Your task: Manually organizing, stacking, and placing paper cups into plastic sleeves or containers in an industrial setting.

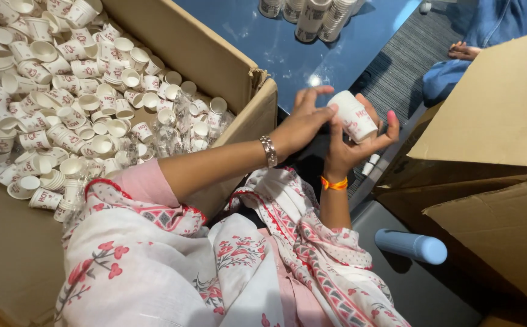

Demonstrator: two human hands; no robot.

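Note:
My right hand grips a small white paper cup with red print, held tilted above my lap. My left hand reaches across with its fingertips touching the cup's rim; a metal bracelet sits on that wrist and an orange band on the right one. To my left a large cardboard box holds several loose paper cups of the same kind, scattered among clear plastic wrappers.
A dark blue table lies ahead with stacked sleeves of cups at its far edge. A second cardboard box stands at my right, a pale blue cylinder below it. Another person's hand and blue clothing show at top right.

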